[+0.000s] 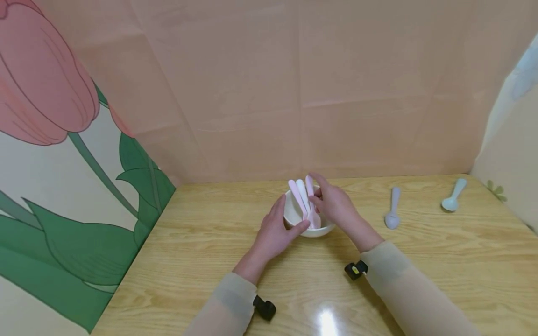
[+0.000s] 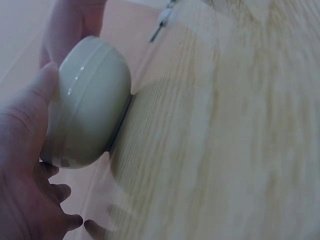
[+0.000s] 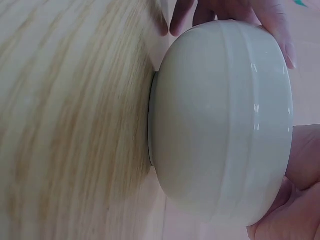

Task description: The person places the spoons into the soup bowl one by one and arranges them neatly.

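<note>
A white bowl (image 1: 316, 232) stands upright on the wooden table, its smooth ribbed outside filling much of the right wrist view. Three spoons lean in it, handles up: a pink spoon (image 1: 295, 192) at left, a white spoon (image 1: 300, 188) in the middle and another pink spoon (image 1: 310, 185) at right. My left hand (image 1: 273, 233) holds the bowl's left side, thumb over the near rim and fingers along the outside. With my right hand (image 1: 336, 203), I pinch the right pink spoon by its handle, over the bowl's right rim. The bowl's wall hides the spoons in both wrist views.
To the right on the table (image 1: 193, 261) lie a lavender spoon (image 1: 393, 210) and, farther right, a pale blue-green spoon (image 1: 454, 196). A pinkish backdrop (image 1: 252, 93) rises at the table's far edge. A tulip-printed panel (image 1: 75, 224) borders the left side.
</note>
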A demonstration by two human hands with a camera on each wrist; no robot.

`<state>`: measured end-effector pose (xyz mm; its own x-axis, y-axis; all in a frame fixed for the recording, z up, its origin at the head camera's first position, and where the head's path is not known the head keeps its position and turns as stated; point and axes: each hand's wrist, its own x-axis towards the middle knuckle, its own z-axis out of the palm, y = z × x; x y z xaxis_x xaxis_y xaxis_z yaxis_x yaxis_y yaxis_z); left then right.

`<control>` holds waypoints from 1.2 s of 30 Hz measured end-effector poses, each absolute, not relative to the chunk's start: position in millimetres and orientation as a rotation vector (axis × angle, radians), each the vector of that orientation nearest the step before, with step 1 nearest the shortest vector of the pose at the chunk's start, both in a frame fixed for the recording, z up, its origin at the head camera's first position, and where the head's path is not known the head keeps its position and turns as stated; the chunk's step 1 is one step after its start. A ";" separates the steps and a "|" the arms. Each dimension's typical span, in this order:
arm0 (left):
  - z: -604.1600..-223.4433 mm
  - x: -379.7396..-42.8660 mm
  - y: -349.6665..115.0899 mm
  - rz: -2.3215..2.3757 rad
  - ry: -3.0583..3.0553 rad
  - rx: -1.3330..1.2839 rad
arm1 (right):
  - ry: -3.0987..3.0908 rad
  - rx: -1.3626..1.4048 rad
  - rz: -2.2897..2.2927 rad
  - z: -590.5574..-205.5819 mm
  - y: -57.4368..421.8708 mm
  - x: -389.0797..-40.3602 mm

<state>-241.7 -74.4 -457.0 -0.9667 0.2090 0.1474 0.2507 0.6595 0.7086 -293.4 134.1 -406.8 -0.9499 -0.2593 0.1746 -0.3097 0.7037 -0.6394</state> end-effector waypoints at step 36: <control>-455.3 -240.8 -75.1 -1.192 -2.814 -0.407 | -2.727 0.398 1.244 -397.0 144.8 -292.0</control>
